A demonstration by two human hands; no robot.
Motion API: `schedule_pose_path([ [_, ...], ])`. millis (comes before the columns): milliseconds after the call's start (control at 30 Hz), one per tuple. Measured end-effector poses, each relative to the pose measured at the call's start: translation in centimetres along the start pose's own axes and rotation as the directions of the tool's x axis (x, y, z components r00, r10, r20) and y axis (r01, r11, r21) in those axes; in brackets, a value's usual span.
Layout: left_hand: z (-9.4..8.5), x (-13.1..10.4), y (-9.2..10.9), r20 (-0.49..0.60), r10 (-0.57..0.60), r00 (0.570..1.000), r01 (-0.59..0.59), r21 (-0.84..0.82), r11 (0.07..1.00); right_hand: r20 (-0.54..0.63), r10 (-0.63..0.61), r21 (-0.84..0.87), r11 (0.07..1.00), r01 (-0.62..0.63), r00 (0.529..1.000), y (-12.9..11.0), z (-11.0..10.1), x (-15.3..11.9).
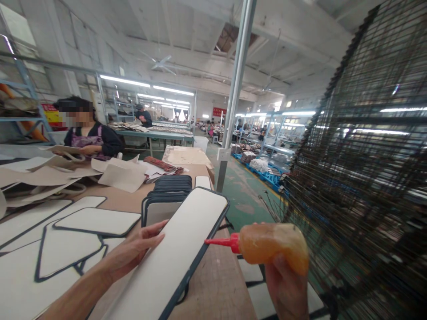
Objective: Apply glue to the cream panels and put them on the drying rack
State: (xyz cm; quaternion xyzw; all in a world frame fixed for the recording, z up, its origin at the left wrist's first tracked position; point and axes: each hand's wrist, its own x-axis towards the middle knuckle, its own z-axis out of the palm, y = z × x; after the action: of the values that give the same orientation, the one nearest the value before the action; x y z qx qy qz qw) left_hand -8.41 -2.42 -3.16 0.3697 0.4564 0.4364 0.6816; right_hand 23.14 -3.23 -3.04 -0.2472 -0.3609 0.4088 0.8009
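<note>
Your left hand (pixel 142 244) grips the left long edge of the long white board (pixel 180 249), thumb over its face; can't see the fingers underneath. The board is tilted above the table (pixel 213 280), dark edging facing your right.

Your right hand (pixel 285 284) is wrapped around the amber bottle (pixel 273 246), which lies on its side in your grasp. Red nozzle (pixel 222 242) points left, tip at the board's dark right edge; can't tell if liquid is coming out.

Stack of dark-edged boards (pixel 170 186) sits just beyond the board's far end. Loose white boards (pixel 96 220) overlap left of your left hand. Past them, a co-worker (pixel 91 138) handles a pale sheet. Wire rack (pixel 363 124) stands to your right.
</note>
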Motion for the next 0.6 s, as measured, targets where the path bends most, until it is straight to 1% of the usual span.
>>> schedule_pose_path([
  [100,1.1,0.5,0.2,-0.012,0.009,1.0,-0.009,-0.003,1.0,-0.043,0.031,0.046,0.999,-0.029,0.999,-0.2,-0.3,-0.1],
  [233,2.5,1.0,0.6,-0.026,0.011,1.0,-0.011,-0.001,1.0,-0.028,0.029,0.045,0.999,-0.028,0.999,-0.7,-0.4,-0.4],
  [400,3.3,2.0,0.8,-0.026,0.028,0.999,-0.028,-0.03,0.999,-0.042,0.052,0.028,0.998,-0.051,0.998,-1.1,-0.7,-0.6],
  [533,3.8,2.7,1.2,-0.037,0.036,0.999,-0.037,-0.029,0.999,-0.069,0.043,0.019,0.999,-0.041,0.997,-1.3,-0.9,-0.5],
  [600,4.2,2.9,1.5,-0.048,0.042,0.998,-0.044,-0.029,0.999,-0.058,0.039,0.018,0.999,-0.038,0.998,-1.2,-1.1,-0.5],
])
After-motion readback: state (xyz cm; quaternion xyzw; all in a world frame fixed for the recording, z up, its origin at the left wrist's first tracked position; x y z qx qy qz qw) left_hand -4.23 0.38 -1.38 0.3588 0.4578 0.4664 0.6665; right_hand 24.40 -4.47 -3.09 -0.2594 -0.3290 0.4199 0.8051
